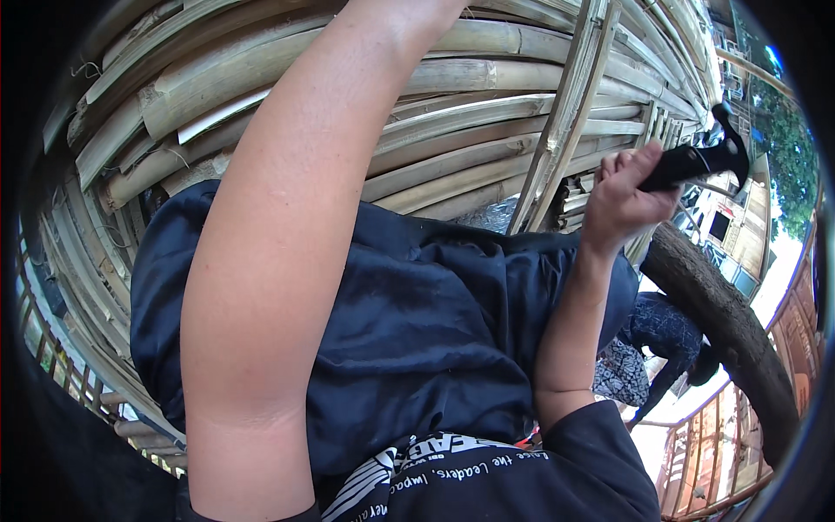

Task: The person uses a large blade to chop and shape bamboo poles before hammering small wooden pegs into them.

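Note:
My right hand (pixel 624 198) is raised at the right, its fingers wrapped round the black grip of a claw hammer (pixel 727 158). The hammer's dark head points up and away to the right, off any surface. Across the left half, my left forearm stretches up over the bamboo slats (pixel 478 76) and leaves the picture at the top edge. My left hand lies beyond that edge, so its fingers are hidden. Dark shiny shorts (pixel 417 313) cover my lap beneath both arms.
A split bamboo upright (pixel 561 122) crosses the slats. At the right a thick tree trunk (pixel 726 304) leans past a bending person (pixel 665 331) in dark patterned clothes. A bamboo railing (pixel 709 448) stands at lower right, with buildings and trees farther off.

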Demonstrator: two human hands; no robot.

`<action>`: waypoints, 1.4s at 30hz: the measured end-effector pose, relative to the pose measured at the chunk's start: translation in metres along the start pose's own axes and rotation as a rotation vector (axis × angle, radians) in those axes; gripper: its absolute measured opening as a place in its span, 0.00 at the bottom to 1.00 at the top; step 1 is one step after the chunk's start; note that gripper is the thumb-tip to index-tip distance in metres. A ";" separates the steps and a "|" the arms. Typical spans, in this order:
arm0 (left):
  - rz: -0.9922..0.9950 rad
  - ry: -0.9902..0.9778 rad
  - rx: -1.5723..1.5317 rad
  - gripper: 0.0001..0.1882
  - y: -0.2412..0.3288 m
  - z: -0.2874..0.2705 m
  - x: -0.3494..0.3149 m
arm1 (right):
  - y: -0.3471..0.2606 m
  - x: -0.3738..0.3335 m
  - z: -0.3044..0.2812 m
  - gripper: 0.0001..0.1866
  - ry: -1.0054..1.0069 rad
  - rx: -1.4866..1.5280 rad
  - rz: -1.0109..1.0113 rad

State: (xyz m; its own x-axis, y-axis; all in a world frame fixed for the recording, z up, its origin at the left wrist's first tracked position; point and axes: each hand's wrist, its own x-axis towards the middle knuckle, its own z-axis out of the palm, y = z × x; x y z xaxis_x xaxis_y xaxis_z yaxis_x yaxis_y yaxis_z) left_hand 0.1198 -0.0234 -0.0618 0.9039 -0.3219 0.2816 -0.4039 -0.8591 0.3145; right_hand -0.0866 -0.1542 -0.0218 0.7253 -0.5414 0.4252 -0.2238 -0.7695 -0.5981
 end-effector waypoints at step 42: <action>0.103 0.016 -0.076 0.32 -0.003 0.014 0.004 | -0.042 -0.008 -0.006 0.17 0.076 0.223 0.192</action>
State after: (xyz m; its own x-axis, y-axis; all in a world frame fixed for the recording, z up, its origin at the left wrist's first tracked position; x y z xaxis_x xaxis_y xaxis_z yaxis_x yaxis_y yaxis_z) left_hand 0.1271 -0.0279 -0.0746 0.8549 -0.4003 0.3301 -0.5047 -0.7888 0.3507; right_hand -0.0867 -0.1196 0.0044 0.6311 -0.7000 0.3341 -0.1978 -0.5617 -0.8033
